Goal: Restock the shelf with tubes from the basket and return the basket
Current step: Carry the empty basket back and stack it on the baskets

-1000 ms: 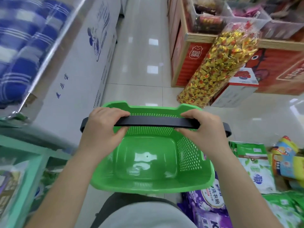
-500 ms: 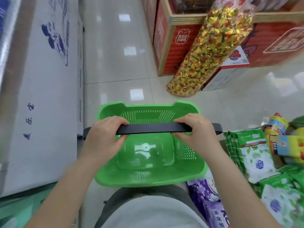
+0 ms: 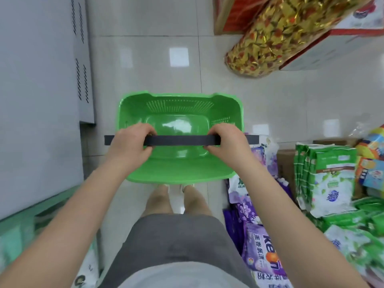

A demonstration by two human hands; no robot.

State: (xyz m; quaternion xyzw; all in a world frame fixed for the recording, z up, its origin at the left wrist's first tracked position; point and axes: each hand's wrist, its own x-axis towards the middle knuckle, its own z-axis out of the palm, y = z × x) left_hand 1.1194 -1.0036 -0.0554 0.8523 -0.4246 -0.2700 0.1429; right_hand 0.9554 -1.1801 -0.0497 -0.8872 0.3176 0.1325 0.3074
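A green plastic basket [image 3: 178, 171] hangs in front of my legs above the tiled floor, with nothing inside it. Its flat black handle [image 3: 180, 140] runs across the top. My left hand [image 3: 129, 142] is wrapped around the handle's left part and my right hand [image 3: 227, 142] around its right part. No tubes are in view.
A tall white cabinet [image 3: 39, 100] stands close on the left. A big bag of gold-wrapped sweets [image 3: 276, 34] leans on a red-and-white box at the upper right. Green packs [image 3: 326, 175] and purple packs [image 3: 261, 252] are piled on the right. Glossy floor tiles [image 3: 145, 69] stretch ahead.
The view has tipped downward, so my legs and the floor under the basket now show. The basket has come lower and closer to my body, with both hands in the same grip.
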